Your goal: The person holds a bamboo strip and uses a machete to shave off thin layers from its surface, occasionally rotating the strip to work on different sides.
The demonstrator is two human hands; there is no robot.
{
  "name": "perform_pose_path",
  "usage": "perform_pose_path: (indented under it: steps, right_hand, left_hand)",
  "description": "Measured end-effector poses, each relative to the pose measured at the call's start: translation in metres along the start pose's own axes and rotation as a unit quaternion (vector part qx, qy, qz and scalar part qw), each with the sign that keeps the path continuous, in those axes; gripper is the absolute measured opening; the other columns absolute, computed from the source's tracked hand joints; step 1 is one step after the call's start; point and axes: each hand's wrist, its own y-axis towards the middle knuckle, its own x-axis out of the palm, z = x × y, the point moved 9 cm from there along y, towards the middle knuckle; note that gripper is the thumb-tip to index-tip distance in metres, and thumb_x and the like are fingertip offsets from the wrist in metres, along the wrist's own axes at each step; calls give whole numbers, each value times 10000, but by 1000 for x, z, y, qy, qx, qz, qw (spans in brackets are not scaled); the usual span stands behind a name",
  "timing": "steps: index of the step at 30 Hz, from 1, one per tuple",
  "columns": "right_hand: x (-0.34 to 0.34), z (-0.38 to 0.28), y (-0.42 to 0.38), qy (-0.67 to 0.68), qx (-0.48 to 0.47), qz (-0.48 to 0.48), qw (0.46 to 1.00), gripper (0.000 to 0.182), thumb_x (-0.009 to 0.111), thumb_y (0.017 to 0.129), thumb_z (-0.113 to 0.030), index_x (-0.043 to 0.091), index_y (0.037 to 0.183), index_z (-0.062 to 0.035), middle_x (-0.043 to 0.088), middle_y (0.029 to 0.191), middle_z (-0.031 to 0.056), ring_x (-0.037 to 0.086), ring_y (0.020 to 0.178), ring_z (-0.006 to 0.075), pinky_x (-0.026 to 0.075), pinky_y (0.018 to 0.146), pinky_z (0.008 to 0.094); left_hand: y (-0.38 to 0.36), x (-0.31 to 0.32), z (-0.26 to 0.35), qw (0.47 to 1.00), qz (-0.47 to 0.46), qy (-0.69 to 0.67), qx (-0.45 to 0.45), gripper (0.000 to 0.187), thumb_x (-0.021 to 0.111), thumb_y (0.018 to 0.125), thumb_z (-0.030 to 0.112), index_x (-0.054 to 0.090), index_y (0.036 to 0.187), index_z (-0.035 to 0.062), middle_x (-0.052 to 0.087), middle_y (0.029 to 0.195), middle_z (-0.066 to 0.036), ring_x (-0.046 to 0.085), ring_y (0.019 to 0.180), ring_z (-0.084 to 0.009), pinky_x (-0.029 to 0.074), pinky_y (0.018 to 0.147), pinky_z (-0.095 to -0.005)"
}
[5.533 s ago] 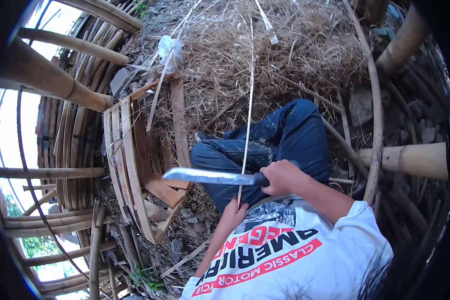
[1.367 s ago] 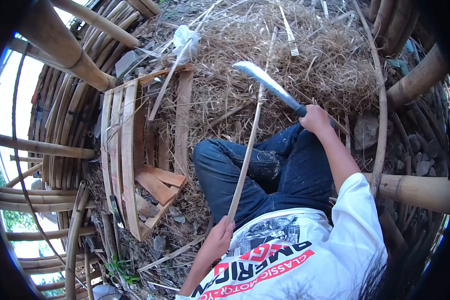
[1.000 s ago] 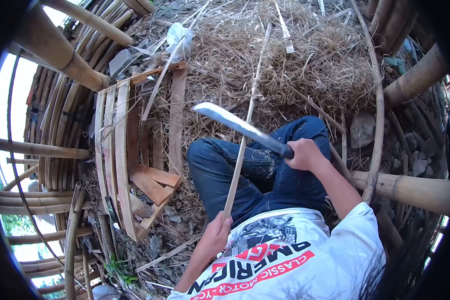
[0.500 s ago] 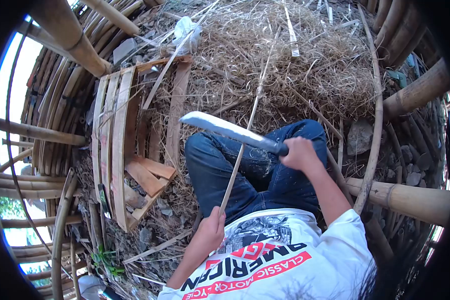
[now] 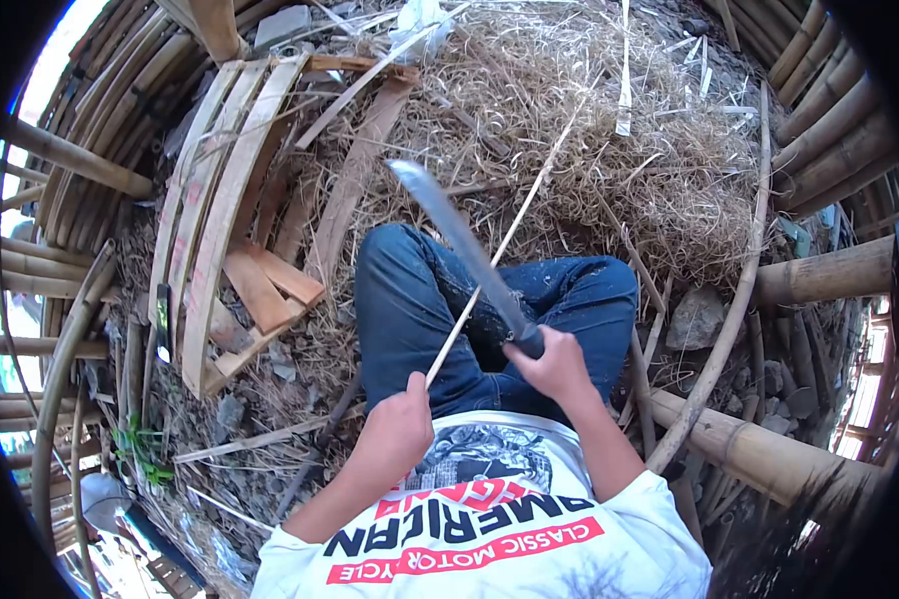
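one thin pale strip (image 5: 499, 250) and one long knife (image 5: 459, 245), a hand on each: the left hand (image 5: 398, 431) has its fingers wrapped round the strip's near end, the right hand (image 5: 554, 367) grips the knife's dark handle. the strip runs straight from the lap far-right out over the straw pile (image 5: 609, 120), and the blade crosses it above the knees.

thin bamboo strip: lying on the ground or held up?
Held up. The left hand grips the thin bamboo strip at its near end; it slants over the knees, crossing the long steel machete blade.
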Motion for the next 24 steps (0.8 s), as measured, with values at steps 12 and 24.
perform_pose_path:
  steps: [12, 24]
  right_hand:
    - [9, -31, -26, 100, -37, -70, 992, 382, 729, 840, -340, 640, 866, 30, 652, 666, 187, 683, 628, 336, 506, 561, 386]
    - [20, -27, -31, 36, -93, -118, 988, 401, 697, 849, -413, 642, 844, -16, 648, 677, 208, 666, 672, 394, 515, 596, 432]
  left_hand:
    - [5, -12, 0, 997, 58, 40, -33, 267, 566, 937, 227, 438, 976, -4, 632, 699, -241, 644, 646, -436, 519, 562, -503]
    - [6, 8, -5, 999, 5, 19, -34, 250, 600, 859, 92, 432, 994, -34, 604, 699, -286, 622, 708, -472, 494, 635, -532]
